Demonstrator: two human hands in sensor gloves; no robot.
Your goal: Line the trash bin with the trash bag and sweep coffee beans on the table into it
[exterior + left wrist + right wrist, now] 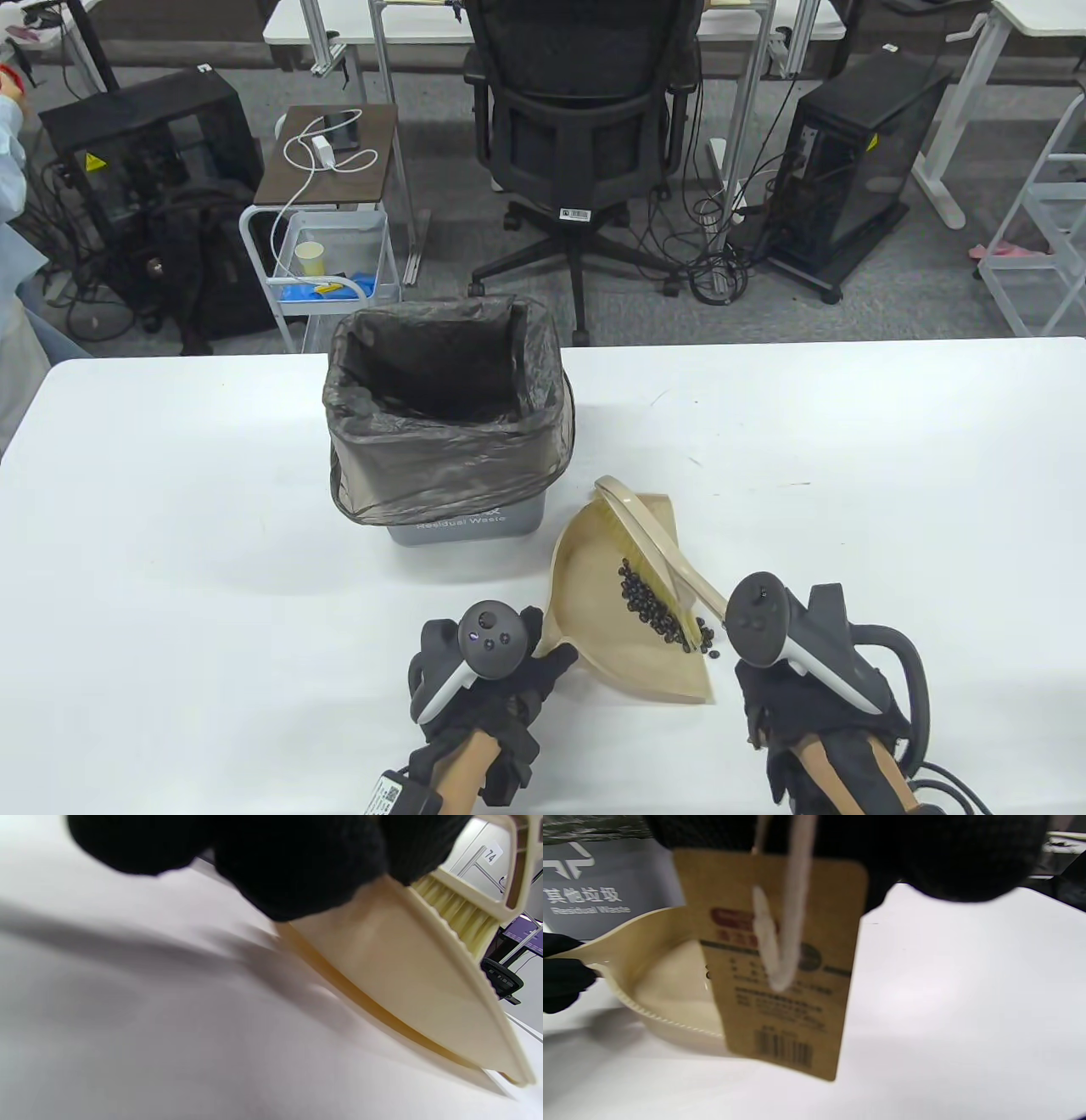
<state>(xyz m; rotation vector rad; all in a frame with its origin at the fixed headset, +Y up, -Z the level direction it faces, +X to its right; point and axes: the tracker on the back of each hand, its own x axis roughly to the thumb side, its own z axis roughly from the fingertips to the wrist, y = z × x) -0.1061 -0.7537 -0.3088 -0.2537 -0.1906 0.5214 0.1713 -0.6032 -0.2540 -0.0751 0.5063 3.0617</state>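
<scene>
The grey trash bin (462, 526), lined with a dark translucent trash bag (441, 407), stands mid-table. In front of it, to its right, a beige dustpan (594, 586) lies flat with several coffee beans (653, 607) in it; one bean (715, 654) lies just off its edge. My left hand (539, 671) grips the dustpan's handle; the left wrist view shows gloved fingers (297, 866) on the dustpan (403, 984). My right hand (755, 683) holds the handle of the beige brush (649, 539), whose bristles rest on the pan beside the beans. A brown paper tag (780, 963) hangs from the handle.
The white table (170, 552) stretches bare left of the bin and right of the pan. Beyond its far edge stand an office chair (581, 127), a small cart (331, 246) and computer cases. The bin's label (585, 902) shows in the right wrist view.
</scene>
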